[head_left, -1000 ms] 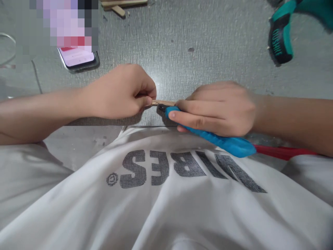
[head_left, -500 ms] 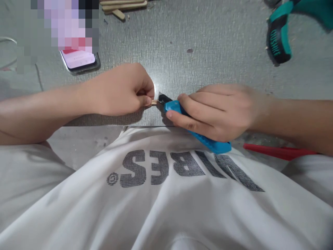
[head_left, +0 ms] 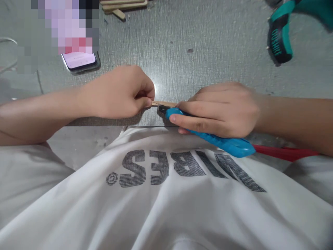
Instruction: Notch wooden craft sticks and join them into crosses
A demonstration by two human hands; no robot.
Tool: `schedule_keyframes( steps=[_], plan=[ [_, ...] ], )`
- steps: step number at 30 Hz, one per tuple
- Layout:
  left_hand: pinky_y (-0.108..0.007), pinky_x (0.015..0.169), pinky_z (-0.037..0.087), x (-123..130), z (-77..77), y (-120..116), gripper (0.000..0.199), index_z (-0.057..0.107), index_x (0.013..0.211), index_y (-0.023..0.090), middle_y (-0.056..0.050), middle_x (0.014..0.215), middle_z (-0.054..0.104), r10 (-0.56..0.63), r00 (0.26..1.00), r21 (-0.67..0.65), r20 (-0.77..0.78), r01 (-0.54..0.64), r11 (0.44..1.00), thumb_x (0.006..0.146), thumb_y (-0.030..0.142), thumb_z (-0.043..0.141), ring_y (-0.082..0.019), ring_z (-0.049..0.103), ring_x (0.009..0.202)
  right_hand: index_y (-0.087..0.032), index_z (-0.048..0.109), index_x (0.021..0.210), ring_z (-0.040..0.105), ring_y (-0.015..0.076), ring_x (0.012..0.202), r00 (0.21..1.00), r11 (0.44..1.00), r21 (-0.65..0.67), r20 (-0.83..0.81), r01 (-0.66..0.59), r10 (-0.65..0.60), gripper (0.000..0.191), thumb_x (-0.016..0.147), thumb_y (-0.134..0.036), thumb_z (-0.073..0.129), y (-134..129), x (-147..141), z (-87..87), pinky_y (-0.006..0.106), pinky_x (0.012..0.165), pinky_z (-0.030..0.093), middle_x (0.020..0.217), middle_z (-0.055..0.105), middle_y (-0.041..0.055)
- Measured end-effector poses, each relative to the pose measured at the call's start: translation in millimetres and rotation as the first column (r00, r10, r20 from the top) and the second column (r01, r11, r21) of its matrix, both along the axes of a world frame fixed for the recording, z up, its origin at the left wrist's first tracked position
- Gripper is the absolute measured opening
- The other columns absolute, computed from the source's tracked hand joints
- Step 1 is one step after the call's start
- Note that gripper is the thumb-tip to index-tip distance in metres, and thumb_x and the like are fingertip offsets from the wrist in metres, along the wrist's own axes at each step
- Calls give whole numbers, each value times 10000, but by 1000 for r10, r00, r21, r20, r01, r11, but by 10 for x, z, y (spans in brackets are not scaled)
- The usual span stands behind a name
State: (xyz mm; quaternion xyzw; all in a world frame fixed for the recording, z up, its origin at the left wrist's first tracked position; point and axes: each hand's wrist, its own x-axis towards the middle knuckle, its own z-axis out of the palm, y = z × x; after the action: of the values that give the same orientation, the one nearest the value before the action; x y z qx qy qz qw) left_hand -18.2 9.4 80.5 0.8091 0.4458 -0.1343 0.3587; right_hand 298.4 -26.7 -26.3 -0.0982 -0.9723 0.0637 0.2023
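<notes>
Near the table's front edge, my left hand (head_left: 122,91) is closed in a pinch on one end of a thin wooden craft stick (head_left: 168,103). The stick runs right toward my right hand (head_left: 223,109), whose fingers cover its other end. That hand is wrapped round a blue utility knife (head_left: 215,140), held at a slant with its black nose against the stick's near edge. The blade itself is hard to make out. Whether the right fingertips also press on the stick, I cannot tell.
Several wooden sticks (head_left: 125,5) lie at the far side of the grey table (head_left: 161,62). A phone (head_left: 80,62) rests at left beside a cable (head_left: 39,81). A teal and black tool handle (head_left: 281,38) is at far right. Something red (head_left: 283,152) sits below my right forearm.
The knife has turned flatter and its nose has dropped to the stick's near side. More of the stick shows between my hands. My left hand has barely moved.
</notes>
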Motion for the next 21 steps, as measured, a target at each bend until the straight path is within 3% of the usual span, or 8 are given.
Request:
schedule_keyframes(
  steps=[3, 6, 9, 11, 13, 17, 19, 21],
  plan=[
    [-385, 777, 393, -16, 3, 0, 202, 824, 893, 264, -8, 768, 774, -29, 999, -1, 25, 29, 1000, 1021, 358, 698, -213, 620, 764, -393, 841, 1573, 722, 232, 816, 1000, 994, -105, 15, 5, -3, 359, 1322, -510, 613, 13, 4, 26, 388, 753, 610, 1029, 836, 19],
    [-369, 810, 393, -24, 42, -11, 206, 826, 927, 240, -12, 758, 753, -62, 998, -8, 28, 63, 998, 1061, 325, 693, -210, 617, 792, -377, 892, 1502, 747, 212, 809, 999, 954, -297, 25, 45, -39, 391, 1346, -567, 587, 19, -10, 174, 360, 728, 584, 1054, 881, 23],
    [-368, 834, 391, -14, 85, -27, 220, 848, 958, 225, -16, 766, 734, -97, 995, 5, 16, 97, 995, 1080, 304, 683, -212, 616, 805, -348, 951, 1309, 802, 180, 794, 988, 795, -587, 102, 151, -113, 489, 1360, -659, 578, -12, -46, 311, 320, 680, 553, 1031, 922, -2],
    [-364, 848, 392, -9, 104, -32, 240, 866, 990, 218, -19, 798, 755, -111, 994, 9, 5, 111, 994, 1093, 304, 666, -207, 620, 814, -329, 962, 1117, 765, 165, 693, 969, 668, -706, 112, 235, -222, 608, 1353, -722, 563, -47, -75, 335, 318, 627, 541, 862, 858, -16],
    [-366, 871, 395, -15, 107, -27, 275, 877, 1002, 219, -24, 835, 790, -108, 994, -2, -5, 108, 994, 1106, 318, 642, -203, 635, 828, -340, 976, 1138, 737, 172, 664, 957, 630, -733, 106, 258, -269, 649, 1351, -753, 523, -72, -95, 305, 334, 629, 567, 818, 820, -12],
    [-389, 893, 411, -56, 41, 10, 318, 867, 955, 230, -34, 852, 811, -97, 995, -51, -9, 96, 994, 1110, 388, 639, -203, 646, 810, -344, 966, 1303, 812, 195, 855, 975, 715, -666, 99, 213, -198, 574, 1359, -702, 520, -47, -97, 192, 347, 777, 643, 986, 854, 3],
    [-386, 872, 401, -74, -13, 28, 300, 864, 945, 243, -18, 807, 778, -93, 996, -43, 1, 93, 995, 1085, 424, 671, -201, 633, 785, -364, 927, 1409, 814, 201, 928, 987, 800, -578, 81, 161, -140, 469, 1360, -643, 553, -20, -88, 130, 362, 847, 658, 1054, 852, 6],
    [-381, 845, 382, -79, -49, 40, 285, 859, 933, 250, 0, 746, 724, -80, 997, -23, 19, 81, 996, 1061, 441, 690, -199, 608, 763, -370, 879, 1502, 770, 210, 924, 997, 915, -396, 29, 78, -72, 391, 1358, -563, 570, -12, -87, 59, 395, 856, 645, 1060, 838, 13]
  ],
)
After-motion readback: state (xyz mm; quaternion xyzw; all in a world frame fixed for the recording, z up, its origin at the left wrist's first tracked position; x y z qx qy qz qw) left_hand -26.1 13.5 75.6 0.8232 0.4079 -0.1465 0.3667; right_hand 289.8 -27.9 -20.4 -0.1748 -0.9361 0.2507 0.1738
